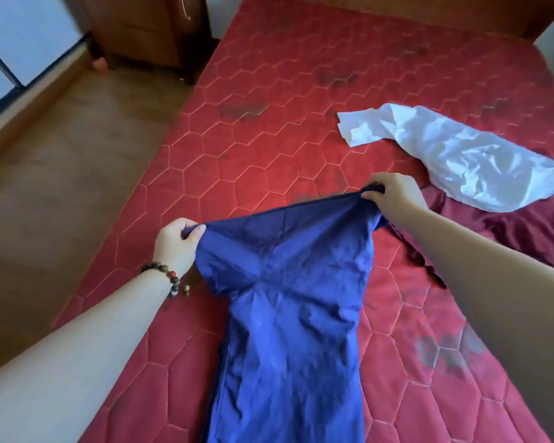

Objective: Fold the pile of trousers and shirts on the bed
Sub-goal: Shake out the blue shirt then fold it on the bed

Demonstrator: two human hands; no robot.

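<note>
Blue trousers [288,302] hang stretched between my two hands above the red quilted bed [263,129], waistband up, legs trailing toward the bottom edge of the view. My left hand [176,243] grips the left end of the waistband. My right hand [392,195] pinches the right end, a little farther from me. A crumpled white garment [454,151] lies on the bed at the right. Beneath and beside it lies a dark red garment [506,225], partly hidden by my right forearm.
The bed's left edge runs diagonally beside a brown wooden floor [61,161]. A dark wooden cabinet [147,30] stands at the bed's far left corner. A pale wardrobe door [16,39] fills the upper left. A wooden headboard [429,11] closes the far end.
</note>
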